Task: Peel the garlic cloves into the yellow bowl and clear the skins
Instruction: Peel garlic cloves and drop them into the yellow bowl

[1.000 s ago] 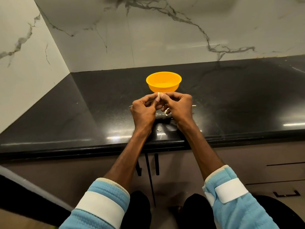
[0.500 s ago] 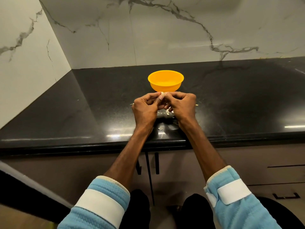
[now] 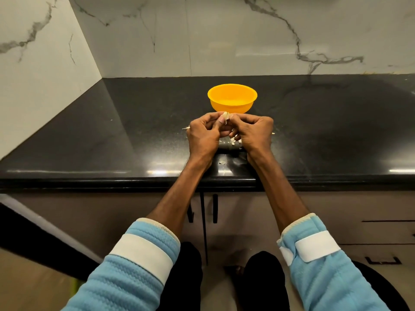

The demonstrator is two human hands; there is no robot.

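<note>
**Garlic clove pinched between both hands in front of the yellow bowl**

On the left, a bare stretch of the black countertop point(image 3: 112, 140) is seen below the marble wall point(image 3: 45, 63). The left hand point(image 3: 203, 135) is held just above the counter with its fingers curled, and the garlic clove point(image 3: 225, 115) is pinched at its fingertips. The clove is gripped from the other side by the curled fingers of the right hand point(image 3: 253, 133), so the two hands meet at it. Loose skins point(image 3: 232, 142) are scattered on the counter beneath and between the hands. The yellow bowl point(image 3: 231, 107) stands upright just behind the hands. Its contents cannot be made out.
</note>
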